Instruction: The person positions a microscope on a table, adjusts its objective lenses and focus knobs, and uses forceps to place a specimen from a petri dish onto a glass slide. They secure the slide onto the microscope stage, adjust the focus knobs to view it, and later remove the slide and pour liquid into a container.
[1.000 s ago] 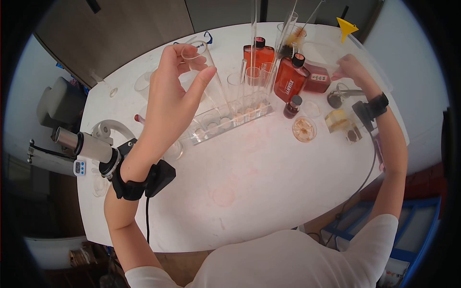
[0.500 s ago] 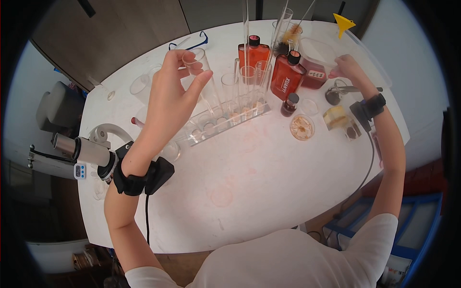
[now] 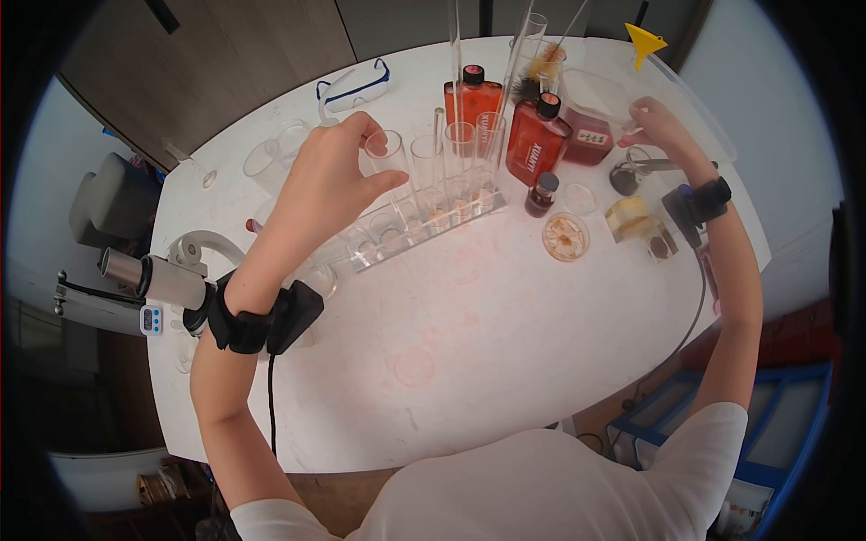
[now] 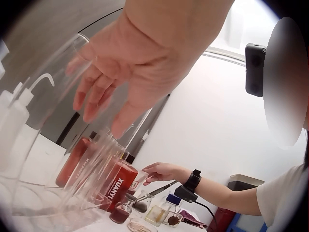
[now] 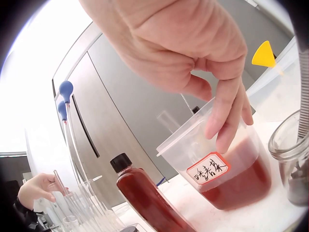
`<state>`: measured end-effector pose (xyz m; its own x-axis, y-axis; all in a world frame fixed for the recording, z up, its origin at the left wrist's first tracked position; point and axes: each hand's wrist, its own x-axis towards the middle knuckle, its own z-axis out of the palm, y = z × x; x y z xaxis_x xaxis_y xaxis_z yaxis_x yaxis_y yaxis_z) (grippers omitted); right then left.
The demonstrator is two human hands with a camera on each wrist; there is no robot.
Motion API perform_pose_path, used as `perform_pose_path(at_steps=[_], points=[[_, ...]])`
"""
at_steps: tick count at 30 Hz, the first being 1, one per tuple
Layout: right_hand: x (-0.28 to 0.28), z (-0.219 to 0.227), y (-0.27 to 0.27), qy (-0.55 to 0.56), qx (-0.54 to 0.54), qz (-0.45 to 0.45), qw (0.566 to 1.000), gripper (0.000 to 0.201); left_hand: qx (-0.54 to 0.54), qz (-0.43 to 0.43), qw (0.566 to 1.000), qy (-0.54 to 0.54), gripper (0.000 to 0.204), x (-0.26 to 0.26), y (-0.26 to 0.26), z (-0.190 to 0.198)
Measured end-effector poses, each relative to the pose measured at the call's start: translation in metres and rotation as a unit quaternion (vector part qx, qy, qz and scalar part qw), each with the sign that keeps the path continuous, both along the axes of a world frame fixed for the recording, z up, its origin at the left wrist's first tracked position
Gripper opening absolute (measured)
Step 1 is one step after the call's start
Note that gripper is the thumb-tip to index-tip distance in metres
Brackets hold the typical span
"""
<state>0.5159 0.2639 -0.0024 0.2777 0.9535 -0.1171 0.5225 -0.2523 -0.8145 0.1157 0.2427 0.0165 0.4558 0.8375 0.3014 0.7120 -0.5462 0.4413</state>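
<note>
At the table's far left-centre, my left hand (image 3: 329,167) holds the upper part of a wide glass test tube (image 3: 386,149), thumb on one side and fingers on the other. Its foot stands in a clear acrylic rack (image 3: 424,233) among other tubes. The left wrist view shows the fingers (image 4: 91,96) through the glass. On the right, my right hand (image 5: 193,53) hangs with loosely bent fingers at the rim of a clear plastic tub (image 5: 241,181). Red liquid and a handwritten label (image 5: 207,168) show on the tub.
Two red flat bottles (image 3: 538,144) stand behind the rack, with a small dark bottle (image 3: 542,196) in front. A petri dish (image 3: 566,237), a jar with tweezers (image 3: 624,178) and a yellow funnel (image 3: 644,43) are at right. A microscope (image 3: 171,279) and blue-rimmed goggles (image 3: 354,87) are at left.
My left hand has moved down towards the rack, and the test tube has sunk with it. The goggles behind have come into fuller view. The right hand stays by the tub.
</note>
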Motion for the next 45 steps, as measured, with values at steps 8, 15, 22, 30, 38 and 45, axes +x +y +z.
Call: perform_pose_path(at_steps=[8, 15, 22, 30, 38, 45], points=[[0.0, 0.006, -0.006, -0.087, 0.026, -0.017, 0.996, 0.044, -0.004, 0.026, 0.996, 0.085, 0.035, 0.001, 0.002, 0.009], [0.003, 0.01, -0.007, -0.143, 0.059, -0.013, 0.988, 0.048, 0.002, -0.007, 0.996, 0.092, 0.035, -0.002, 0.015, 0.008], [0.004, 0.013, -0.013, -0.133, 0.064, -0.017, 0.989, 0.049, 0.004, 0.011, 0.989, 0.147, 0.041, 0.002, 0.012, 0.013], [0.004, 0.025, -0.026, -0.152, 0.074, -0.024, 0.985, 0.048, 0.085, 0.067, 0.989, -0.1, 0.041, -0.019, -0.049, 0.047], [0.004, 0.036, -0.045, -0.164, 0.096, -0.022, 0.982, 0.045, -0.094, 0.008, 0.996, -0.004, 0.019, -0.03, -0.103, -0.047], [-0.004, 0.042, -0.057, -0.207, 0.109, 0.004, 0.972, 0.038, -0.059, 0.05, 0.997, -0.013, 0.021, -0.039, -0.063, -0.109]])
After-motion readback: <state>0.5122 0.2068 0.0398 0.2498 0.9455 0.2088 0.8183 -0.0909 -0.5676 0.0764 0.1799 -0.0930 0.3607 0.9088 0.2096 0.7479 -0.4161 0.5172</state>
